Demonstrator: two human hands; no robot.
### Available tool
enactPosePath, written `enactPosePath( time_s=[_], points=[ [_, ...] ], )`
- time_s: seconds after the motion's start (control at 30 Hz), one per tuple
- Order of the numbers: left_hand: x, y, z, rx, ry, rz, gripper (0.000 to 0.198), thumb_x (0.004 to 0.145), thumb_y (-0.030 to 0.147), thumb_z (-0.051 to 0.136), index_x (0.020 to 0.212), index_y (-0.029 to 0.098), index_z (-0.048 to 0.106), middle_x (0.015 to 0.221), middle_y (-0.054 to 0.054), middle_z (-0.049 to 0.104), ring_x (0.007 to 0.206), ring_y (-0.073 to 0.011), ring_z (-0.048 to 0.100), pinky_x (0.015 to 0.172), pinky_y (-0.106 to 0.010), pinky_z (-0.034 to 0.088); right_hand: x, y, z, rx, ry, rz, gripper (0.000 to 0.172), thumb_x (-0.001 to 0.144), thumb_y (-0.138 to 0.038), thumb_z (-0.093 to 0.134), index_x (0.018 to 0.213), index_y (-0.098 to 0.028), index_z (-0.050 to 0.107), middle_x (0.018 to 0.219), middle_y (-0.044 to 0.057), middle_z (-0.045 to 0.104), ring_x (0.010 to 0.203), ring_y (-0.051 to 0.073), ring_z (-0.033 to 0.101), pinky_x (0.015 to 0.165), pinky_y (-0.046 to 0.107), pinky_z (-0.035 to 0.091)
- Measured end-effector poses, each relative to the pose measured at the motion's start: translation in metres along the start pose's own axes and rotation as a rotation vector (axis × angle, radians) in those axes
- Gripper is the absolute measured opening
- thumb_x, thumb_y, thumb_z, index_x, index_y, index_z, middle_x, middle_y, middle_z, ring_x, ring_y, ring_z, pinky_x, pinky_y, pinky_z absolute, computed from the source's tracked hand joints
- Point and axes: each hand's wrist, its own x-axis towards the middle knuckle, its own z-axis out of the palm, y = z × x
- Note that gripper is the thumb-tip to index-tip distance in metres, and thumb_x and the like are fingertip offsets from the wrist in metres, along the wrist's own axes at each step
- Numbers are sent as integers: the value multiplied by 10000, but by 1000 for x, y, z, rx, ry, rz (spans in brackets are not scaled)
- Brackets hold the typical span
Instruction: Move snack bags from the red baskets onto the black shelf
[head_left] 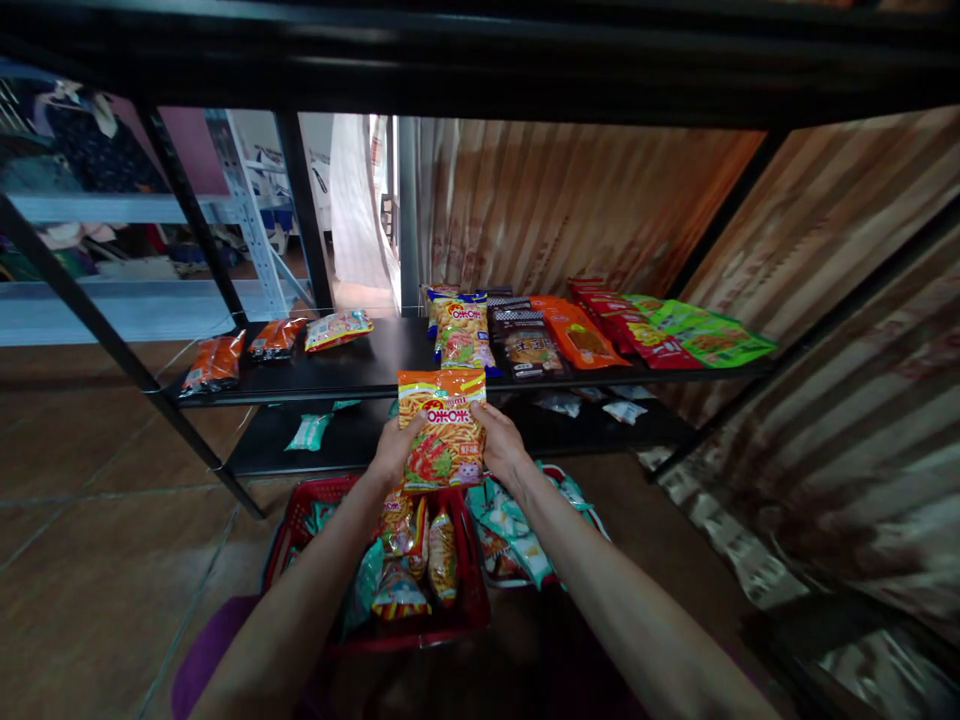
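An orange and yellow snack bag (442, 430) is held upright between my two hands, its printed front towards me. My left hand (396, 450) grips its left edge with the thumb on the front. On the right edge, my right hand (501, 440) closes on the bag in the same way. The bag is in front of the edge of the black shelf (397, 350), just below blue and yellow snack bags (463, 330) that stand there. Beneath my hands is a red basket (472, 600) with several orange and teal bags in it.
Dark brown bags (529, 345), an orange bag (581, 335), red bags (649, 335) and green bags (712, 335) lie along the shelf's right. Orange-black bags (215, 362) lie at its left. A lower shelf (262, 445) holds a teal bag (308, 432). A second basket (600, 525) stands right.
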Motion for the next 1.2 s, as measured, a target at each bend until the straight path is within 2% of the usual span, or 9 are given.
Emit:
enactPosePath(
  time_s=[0.17,0.33,0.43,0.53,0.67,0.77,0.97,1.2],
  points=[
    [1,-7,7,-24,-4,14,385,649,373,785,926,144,645,790,-93,723,704,-239,698,716,-402,567,3,-5,-8,-35,-9,-11,237,607,-278,796,796,-201,676,701,26,737,723,249,706,705,386,570],
    [5,-3,0,-3,10,-1,387,634,382,790,905,141,651,768,-88,721,699,-240,696,704,-398,567,11,3,-6,-35,-14,12,242,618,-284,791,807,-196,669,706,28,735,740,244,707,722,382,565],
    [6,10,-9,23,31,23,374,622,368,797,882,140,653,780,-86,722,682,-231,693,709,-398,566,15,10,8,-17,-12,17,228,621,-269,787,803,-202,668,705,17,737,703,228,699,701,371,566],
    [3,32,-20,53,48,72,369,623,358,796,889,139,661,818,-93,727,705,-229,694,733,-393,561,16,14,31,13,-39,14,199,632,-249,776,792,-197,670,697,9,736,677,213,693,700,355,562],
    [-8,61,-30,97,120,131,348,634,327,795,899,139,671,846,-104,727,735,-231,694,753,-394,557,12,14,63,38,-112,7,173,656,-236,760,796,-191,668,703,9,735,725,214,698,730,351,553],
    [-19,73,-35,80,130,144,310,654,311,784,885,141,665,840,-101,724,716,-226,693,738,-404,561,7,18,75,46,-152,6,165,673,-233,749,808,-189,666,706,11,736,744,216,699,743,351,551],
    [-28,68,-38,66,134,140,310,653,299,789,890,141,667,819,-93,724,701,-210,690,727,-372,564,1,23,71,39,-162,32,163,678,-232,751,803,-194,653,686,9,728,713,209,697,726,352,556],
    [8,64,-15,17,75,142,315,654,315,789,875,138,652,776,-90,724,706,-225,698,733,-380,562,21,-15,68,-16,-82,-8,89,698,-173,726,743,-184,651,613,-5,704,612,189,678,699,341,562]
  ],
)
